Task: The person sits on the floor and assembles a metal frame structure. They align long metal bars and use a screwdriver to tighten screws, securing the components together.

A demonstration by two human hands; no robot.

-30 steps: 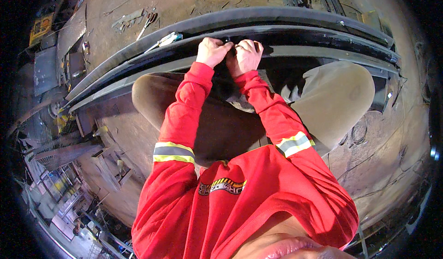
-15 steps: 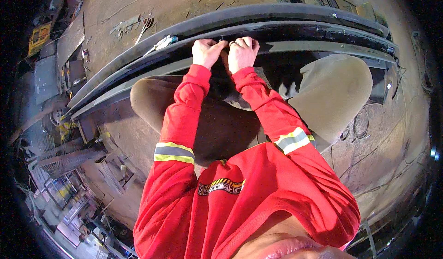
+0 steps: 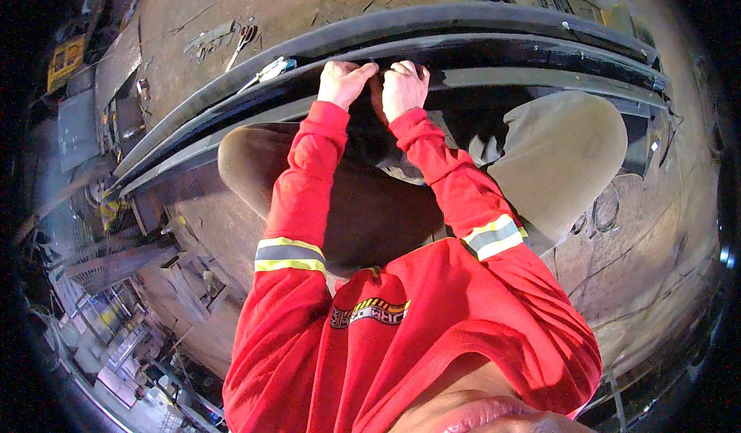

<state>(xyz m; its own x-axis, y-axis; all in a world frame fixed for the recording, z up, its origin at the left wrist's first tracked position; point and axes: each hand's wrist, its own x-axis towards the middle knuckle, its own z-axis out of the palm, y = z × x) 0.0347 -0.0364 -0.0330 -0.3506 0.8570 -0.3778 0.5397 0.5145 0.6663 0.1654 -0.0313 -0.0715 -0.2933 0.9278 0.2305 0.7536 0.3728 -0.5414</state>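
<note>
A long dark metal beam (image 3: 494, 51) with a channel along its length lies crosswise in front of my crossed legs. Both hands reach to its middle. My left hand (image 3: 344, 84) is closed, thumb and fingers pinched together at the channel. Just beside it my right hand (image 3: 404, 92) has its fingers curled inward. Whatever they pinch is too small or hidden to make out. To the left of my hands, a screwdriver (image 3: 276, 70) with a pale teal handle lies on the beam's upper edge.
Scissors (image 3: 245, 38) with dark red handles lie on the floor beyond the beam, near flat metal scraps (image 3: 210, 39). Small bolts (image 3: 566, 25) show on the beam's right part. Cable loops (image 3: 606, 209) lie at right, a yellow box (image 3: 66, 62) at far left.
Both hands have shifted very slightly left and stay at the beam's middle. The right hand's fingers have moved a little. The tools lie where they were.
</note>
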